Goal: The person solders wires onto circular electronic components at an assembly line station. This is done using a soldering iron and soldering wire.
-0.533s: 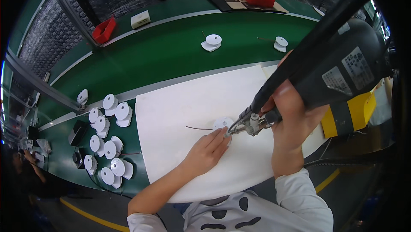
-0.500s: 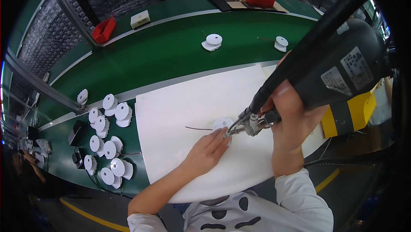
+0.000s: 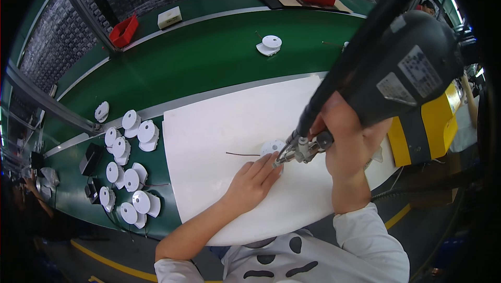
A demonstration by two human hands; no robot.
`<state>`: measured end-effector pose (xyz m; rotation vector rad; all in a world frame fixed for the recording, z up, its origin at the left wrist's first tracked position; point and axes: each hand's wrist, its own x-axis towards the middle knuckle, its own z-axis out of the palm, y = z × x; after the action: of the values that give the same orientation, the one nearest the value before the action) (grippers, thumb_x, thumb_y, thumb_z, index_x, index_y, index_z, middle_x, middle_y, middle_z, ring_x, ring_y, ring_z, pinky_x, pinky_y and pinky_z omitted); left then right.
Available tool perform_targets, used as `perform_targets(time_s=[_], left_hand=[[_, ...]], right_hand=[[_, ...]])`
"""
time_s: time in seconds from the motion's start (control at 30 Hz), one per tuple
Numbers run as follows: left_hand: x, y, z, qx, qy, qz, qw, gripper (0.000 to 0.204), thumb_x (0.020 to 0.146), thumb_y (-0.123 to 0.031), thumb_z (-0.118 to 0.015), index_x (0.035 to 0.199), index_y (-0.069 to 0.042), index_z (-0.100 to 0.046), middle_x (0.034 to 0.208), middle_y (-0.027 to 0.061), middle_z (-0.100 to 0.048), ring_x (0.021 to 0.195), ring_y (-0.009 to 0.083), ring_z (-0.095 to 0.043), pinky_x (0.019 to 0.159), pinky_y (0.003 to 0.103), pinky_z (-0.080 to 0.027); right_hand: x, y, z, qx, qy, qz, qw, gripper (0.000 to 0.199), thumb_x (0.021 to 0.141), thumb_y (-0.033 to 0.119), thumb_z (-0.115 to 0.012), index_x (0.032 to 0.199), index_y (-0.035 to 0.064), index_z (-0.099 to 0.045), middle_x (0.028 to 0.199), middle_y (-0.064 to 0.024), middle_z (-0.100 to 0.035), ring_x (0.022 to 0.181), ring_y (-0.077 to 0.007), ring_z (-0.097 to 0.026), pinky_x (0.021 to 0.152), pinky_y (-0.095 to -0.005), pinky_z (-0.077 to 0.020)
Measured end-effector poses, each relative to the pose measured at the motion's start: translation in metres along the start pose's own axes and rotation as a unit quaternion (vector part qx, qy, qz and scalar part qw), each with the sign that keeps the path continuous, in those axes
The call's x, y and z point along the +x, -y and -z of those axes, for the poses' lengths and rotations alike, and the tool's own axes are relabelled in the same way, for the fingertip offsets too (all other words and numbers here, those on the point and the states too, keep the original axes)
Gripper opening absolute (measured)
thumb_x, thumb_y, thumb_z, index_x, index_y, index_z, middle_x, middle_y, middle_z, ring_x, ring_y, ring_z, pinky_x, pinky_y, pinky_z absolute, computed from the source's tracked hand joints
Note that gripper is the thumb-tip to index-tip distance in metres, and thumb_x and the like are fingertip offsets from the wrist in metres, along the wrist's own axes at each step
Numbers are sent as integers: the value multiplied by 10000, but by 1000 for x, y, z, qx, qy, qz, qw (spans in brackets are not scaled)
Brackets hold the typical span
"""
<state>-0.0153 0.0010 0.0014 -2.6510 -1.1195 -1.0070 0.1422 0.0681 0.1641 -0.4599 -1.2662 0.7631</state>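
On the white work board (image 3: 229, 111) lies a white round plastic part (image 3: 270, 147) with a thin brown wire trailing to its left. My left hand (image 3: 247, 186) holds this part down, its fingers closed together at the near side. In my right hand (image 3: 347, 147) is a black power screwdriver (image 3: 430, 43), gripped near its metal nose (image 3: 301, 151). The tool slants down to the left, and its tip meets the part beside my left fingertips. Those fingertips hide the exact contact point. A black hose (image 3: 339, 69) runs along the tool.
Several similar white parts (image 3: 147, 133) stand on the green bench at left, near small black boxes (image 3: 91, 159). Another white part (image 3: 269, 45) rides the green belt (image 3: 209, 53). Red bins (image 3: 124, 31) and a pale box (image 3: 169, 18) sit beyond. At right stands a yellow-and-black object (image 3: 412, 139).
The white parts on the belt have shifted right, one now mostly behind the tool. The screwdriver body and my right hand have moved slightly left. My left hand stays on the part.
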Motion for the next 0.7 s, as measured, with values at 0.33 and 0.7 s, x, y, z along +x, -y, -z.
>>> perform_targets(time_s=[0.33,0.7], left_hand=[[1,2,0,-78,10,-12,997,358,789,-94,-754,1131,-10,-686,1180,112,-661,1096,277,-643,875,374,-554],[-3,1,4,-47,74,-8,996,406,805,-102,-607,1203,-40,-660,1278,147,-577,1200,283,-552,901,372,-489]], right_hand=[[9,21,10,-65,-98,32,993,387,845,169,-593,1121,-60,-444,663,-80,-519,455,-116,-446,454,-228,-369],[7,12,-1,-57,-31,0,998,356,818,87,-631,1100,-71,-481,683,-72,-570,502,-88,-524,471,-203,-422]])
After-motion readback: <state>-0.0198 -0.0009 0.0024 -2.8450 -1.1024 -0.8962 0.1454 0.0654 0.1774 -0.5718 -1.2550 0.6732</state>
